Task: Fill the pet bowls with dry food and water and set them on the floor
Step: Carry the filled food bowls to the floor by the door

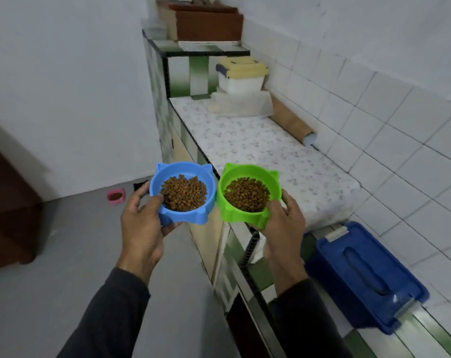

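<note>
1. The left hand [141,220] grips a round blue plastic bowl with cat-ear corners [183,193], thumb hooked over the near rim and fingers curled beneath. The grip appears chosen to keep the bowl level, so its heap of brown dry kibble [184,193] stays put.
2. The right hand [284,220] holds a matching green plastic bowl [249,195] the same way, also loaded with kibble. The two bowls sit side by side between the hands, rims nearly touching.
3. Both are carried in the air, off the edge of the speckled stone surface [258,143] ahead of the right hand, probably bound for the grey floor [77,241].
4. A small pink bowl [116,195] with food already rests on that floor, beyond the left hand.
5. No water shows in any bowl.
</note>
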A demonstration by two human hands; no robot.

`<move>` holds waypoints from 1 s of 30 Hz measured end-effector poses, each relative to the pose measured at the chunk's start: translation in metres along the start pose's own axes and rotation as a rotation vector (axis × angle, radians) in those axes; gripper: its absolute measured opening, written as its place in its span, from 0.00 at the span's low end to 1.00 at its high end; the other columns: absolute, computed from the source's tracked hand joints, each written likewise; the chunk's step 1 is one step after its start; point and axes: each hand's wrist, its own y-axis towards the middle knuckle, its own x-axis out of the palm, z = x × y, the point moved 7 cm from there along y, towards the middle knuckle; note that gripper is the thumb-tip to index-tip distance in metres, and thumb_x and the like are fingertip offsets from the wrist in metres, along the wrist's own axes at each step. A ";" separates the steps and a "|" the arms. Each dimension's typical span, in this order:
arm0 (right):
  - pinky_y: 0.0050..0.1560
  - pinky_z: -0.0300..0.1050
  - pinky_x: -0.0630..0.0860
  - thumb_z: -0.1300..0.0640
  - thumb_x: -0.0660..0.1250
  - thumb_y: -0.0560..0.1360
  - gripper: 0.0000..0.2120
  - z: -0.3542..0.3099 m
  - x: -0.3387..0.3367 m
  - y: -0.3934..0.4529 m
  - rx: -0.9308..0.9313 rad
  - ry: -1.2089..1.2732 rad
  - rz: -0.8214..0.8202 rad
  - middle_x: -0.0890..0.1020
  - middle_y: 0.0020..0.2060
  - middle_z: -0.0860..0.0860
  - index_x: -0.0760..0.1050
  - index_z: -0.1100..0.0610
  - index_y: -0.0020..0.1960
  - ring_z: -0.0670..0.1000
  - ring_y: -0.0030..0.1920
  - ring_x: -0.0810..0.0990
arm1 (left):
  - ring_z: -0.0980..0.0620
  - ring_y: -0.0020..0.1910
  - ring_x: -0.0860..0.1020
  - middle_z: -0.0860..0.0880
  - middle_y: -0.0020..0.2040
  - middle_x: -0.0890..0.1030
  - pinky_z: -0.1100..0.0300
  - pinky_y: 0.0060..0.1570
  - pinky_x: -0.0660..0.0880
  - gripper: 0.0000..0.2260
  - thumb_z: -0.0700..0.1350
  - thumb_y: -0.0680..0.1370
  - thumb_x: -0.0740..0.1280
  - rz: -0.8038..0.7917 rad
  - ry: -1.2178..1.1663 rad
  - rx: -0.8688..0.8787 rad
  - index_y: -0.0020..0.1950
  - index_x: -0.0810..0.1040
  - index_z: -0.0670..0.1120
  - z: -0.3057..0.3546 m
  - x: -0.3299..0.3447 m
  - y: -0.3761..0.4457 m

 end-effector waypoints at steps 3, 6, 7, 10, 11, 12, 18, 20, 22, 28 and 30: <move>0.48 0.65 0.84 0.60 0.67 0.76 0.17 0.014 0.045 0.003 0.013 -0.026 -0.058 0.86 0.48 0.50 0.83 0.39 0.53 0.54 0.51 0.86 | 0.50 0.45 0.86 0.52 0.48 0.87 0.52 0.38 0.82 0.16 0.41 0.82 0.67 0.063 -0.017 0.006 0.69 0.77 0.51 0.012 -0.030 0.022; 0.47 0.65 0.84 0.59 0.67 0.74 0.18 0.028 0.084 0.009 0.041 -0.047 -0.101 0.86 0.48 0.50 0.82 0.43 0.59 0.54 0.51 0.86 | 0.47 0.49 0.86 0.47 0.59 0.85 0.51 0.39 0.82 0.16 0.41 0.81 0.68 0.135 -0.057 0.007 0.69 0.77 0.52 0.019 -0.058 0.043; 0.47 0.65 0.84 0.59 0.67 0.73 0.19 0.033 0.097 0.011 0.053 -0.056 -0.121 0.86 0.48 0.50 0.82 0.43 0.61 0.54 0.51 0.86 | 0.47 0.49 0.86 0.47 0.60 0.84 0.51 0.39 0.83 0.16 0.41 0.81 0.68 0.157 -0.072 0.010 0.68 0.77 0.53 0.021 -0.066 0.050; 0.47 0.64 0.84 0.60 0.67 0.73 0.19 0.046 0.135 0.018 0.080 -0.062 -0.180 0.86 0.50 0.50 0.82 0.44 0.60 0.54 0.52 0.86 | 0.46 0.50 0.85 0.47 0.55 0.86 0.51 0.39 0.82 0.17 0.40 0.81 0.67 0.212 -0.091 0.018 0.69 0.77 0.53 0.026 -0.087 0.069; 0.46 0.65 0.84 0.61 0.67 0.73 0.19 0.051 0.148 0.021 0.083 -0.065 -0.200 0.86 0.50 0.50 0.82 0.44 0.59 0.54 0.52 0.86 | 0.46 0.49 0.85 0.47 0.53 0.86 0.51 0.39 0.82 0.17 0.40 0.81 0.66 0.228 -0.091 0.021 0.69 0.77 0.53 0.028 -0.093 0.075; 0.47 0.65 0.84 0.60 0.67 0.73 0.19 0.054 0.161 0.023 0.086 -0.074 -0.219 0.86 0.51 0.50 0.82 0.44 0.59 0.54 0.52 0.86 | 0.46 0.48 0.85 0.48 0.52 0.87 0.50 0.40 0.82 0.17 0.40 0.81 0.66 0.245 -0.094 0.023 0.70 0.77 0.53 0.030 -0.098 0.082; 0.44 0.66 0.84 0.61 0.65 0.72 0.20 0.069 0.240 0.043 0.091 -0.117 -0.326 0.86 0.44 0.44 0.83 0.44 0.59 0.54 0.49 0.86 | 0.45 0.49 0.86 0.49 0.52 0.87 0.46 0.45 0.84 0.17 0.40 0.82 0.66 0.356 -0.109 0.045 0.70 0.76 0.51 0.045 -0.127 0.129; 0.42 0.65 0.84 0.64 0.64 0.74 0.20 0.076 0.269 0.052 0.116 -0.103 -0.356 0.86 0.46 0.47 0.83 0.47 0.60 0.55 0.50 0.86 | 0.48 0.47 0.86 0.50 0.50 0.87 0.48 0.42 0.84 0.17 0.40 0.82 0.66 0.389 -0.105 0.057 0.70 0.76 0.51 0.052 -0.133 0.148; 0.40 0.66 0.84 0.65 0.64 0.74 0.19 0.079 0.296 0.062 0.111 -0.103 -0.384 0.86 0.47 0.49 0.84 0.46 0.56 0.57 0.51 0.85 | 0.48 0.47 0.86 0.53 0.47 0.87 0.49 0.40 0.84 0.17 0.39 0.82 0.66 0.411 -0.106 0.075 0.70 0.77 0.50 0.060 -0.137 0.170; 0.39 0.62 0.84 0.65 0.64 0.76 0.19 0.091 0.372 0.096 0.155 -0.107 -0.459 0.85 0.51 0.54 0.83 0.42 0.52 0.58 0.52 0.85 | 0.49 0.47 0.86 0.55 0.46 0.87 0.50 0.39 0.83 0.16 0.40 0.82 0.66 0.478 -0.135 0.094 0.69 0.77 0.50 0.074 -0.143 0.237; 0.37 0.58 0.84 0.65 0.63 0.77 0.19 0.095 0.394 0.108 0.165 -0.111 -0.467 0.85 0.52 0.55 0.82 0.46 0.58 0.58 0.53 0.85 | 0.50 0.45 0.86 0.55 0.45 0.87 0.50 0.39 0.83 0.17 0.39 0.82 0.65 0.494 -0.143 0.090 0.70 0.77 0.50 0.076 -0.144 0.258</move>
